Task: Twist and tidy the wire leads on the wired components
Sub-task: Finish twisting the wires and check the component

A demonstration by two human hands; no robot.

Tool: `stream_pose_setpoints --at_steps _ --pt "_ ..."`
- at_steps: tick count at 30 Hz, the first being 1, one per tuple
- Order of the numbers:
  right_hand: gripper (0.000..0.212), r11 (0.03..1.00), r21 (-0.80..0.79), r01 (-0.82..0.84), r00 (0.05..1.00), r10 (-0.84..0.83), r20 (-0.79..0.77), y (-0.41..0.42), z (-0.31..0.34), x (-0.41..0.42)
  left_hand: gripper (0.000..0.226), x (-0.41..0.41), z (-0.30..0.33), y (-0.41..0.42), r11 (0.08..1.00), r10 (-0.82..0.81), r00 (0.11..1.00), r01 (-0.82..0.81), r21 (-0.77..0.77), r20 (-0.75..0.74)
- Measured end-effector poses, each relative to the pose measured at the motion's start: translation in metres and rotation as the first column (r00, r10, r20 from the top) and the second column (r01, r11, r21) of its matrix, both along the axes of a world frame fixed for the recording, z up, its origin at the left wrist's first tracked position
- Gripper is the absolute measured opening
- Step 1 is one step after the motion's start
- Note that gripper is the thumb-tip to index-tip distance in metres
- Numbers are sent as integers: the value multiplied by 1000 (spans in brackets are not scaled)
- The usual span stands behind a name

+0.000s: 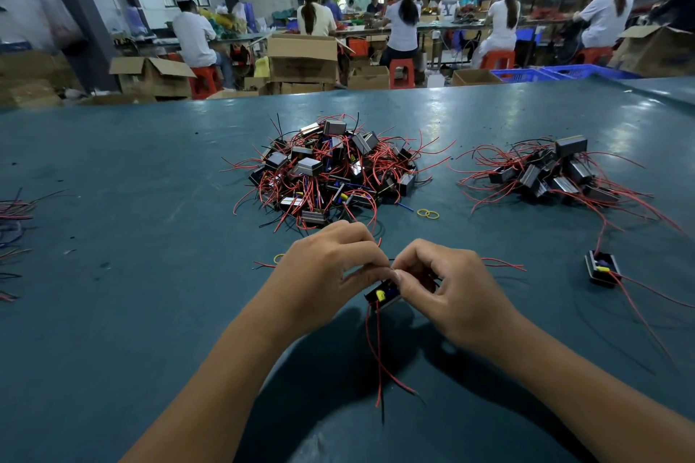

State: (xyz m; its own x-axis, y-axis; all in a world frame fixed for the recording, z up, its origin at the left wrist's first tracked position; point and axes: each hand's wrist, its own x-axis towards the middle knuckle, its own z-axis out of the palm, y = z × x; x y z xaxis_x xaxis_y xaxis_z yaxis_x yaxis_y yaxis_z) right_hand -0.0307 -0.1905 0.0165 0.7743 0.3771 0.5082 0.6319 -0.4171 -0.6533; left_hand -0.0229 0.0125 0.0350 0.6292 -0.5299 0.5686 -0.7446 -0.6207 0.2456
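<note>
Your left hand (331, 271) and right hand (447, 286) meet, both pinching one component (381, 296) above the table (131, 237), probably so its leads (376, 350) hang free for twisting.

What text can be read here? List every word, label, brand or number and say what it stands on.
No text can be read in this view.
Held component: it shows yellow and blue parts, no legible marking.
Central pile of components: any print on the black cases is too small and blurred.
Right pile: the same, nothing legible.
Cardboard boxes behind the table: plain faces, no readable print.
</note>
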Motion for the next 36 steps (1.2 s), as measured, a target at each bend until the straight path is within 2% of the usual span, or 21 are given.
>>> stream_pose_setpoints --at_steps 6,10,14,18,20,23,25,27,30,36 --pt "5 999 -10 36 998 -36 59 2 -1 0 12 -4 1 -7 996 28 989 -41 -84 -143" --pt "5 997 -1 71 994 -70 79 3 -4 1 20 -10 -1 -18 971 78 962 -132 -197 -262" --pt "6 994 -30 107 989 -103 110 4 -6 1 25 -11 -4 -23 929 110 889 -251 -273 -444" --pt "5 988 -67 143 980 -132 149 5 -6 0 25 -8 -7 -26 865 41 811 -321 -385 -584" --pt "6 989 -37 140 983 -134 128 5 -7 1 23 -8 -7 -25 867 12 809 -301 -397 -588" --pt "10 987 57 148 987 -151 59 3 -8 4 8 -9 -3 -19 914 -4 807 -236 -329 -591" --pt "15 984 89 155 987 -157 18 1 -8 6 15 -9 -4 -16 942 18 813 -209 -263 -582" --pt "16 985 75 152 988 -154 16 1 -8 6 12 -8 -7 -17 962 71 850 -196 -190 -521" --pt "9 991 45 124 992 -125 34 3 -7 4 7 -7 -9 -20 964 123 900 -209 -166 -418" --pt "13 991 58 120 993 -121 16 0 -4 5 8 -8 -9 -20 961 221 936 -257 -105 -274"
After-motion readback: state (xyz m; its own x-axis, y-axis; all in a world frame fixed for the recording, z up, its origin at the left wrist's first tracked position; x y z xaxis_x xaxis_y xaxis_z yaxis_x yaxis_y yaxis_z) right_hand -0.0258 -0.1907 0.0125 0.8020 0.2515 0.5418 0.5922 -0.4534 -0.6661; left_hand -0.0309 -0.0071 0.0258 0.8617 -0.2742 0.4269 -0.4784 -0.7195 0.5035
